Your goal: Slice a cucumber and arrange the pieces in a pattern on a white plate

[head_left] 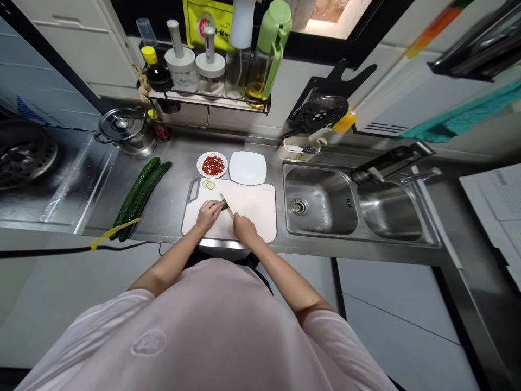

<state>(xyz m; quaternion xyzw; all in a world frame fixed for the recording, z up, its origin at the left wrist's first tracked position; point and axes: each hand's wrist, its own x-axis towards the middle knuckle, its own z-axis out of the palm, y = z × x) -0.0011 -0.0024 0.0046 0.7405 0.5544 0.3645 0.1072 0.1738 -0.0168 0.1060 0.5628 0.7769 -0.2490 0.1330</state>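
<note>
From the head camera I see my left hand [208,213] with fingers curled down on a cucumber piece [224,206] at the middle of the white cutting board [256,209]. My right hand [244,228] has its fingers wrapped around a knife [226,205], blade touching the cucumber. Two slices [209,185] lie near the board's handle on the counter [171,201].

On the cutting board [252,209], the cucumber piece [224,206] is mostly hidden under the left hand [208,213]. The knife [227,206] handle is buried in the right hand [244,228]. Left of the board, the strainer [22,155] is cut off by the edge.
</note>
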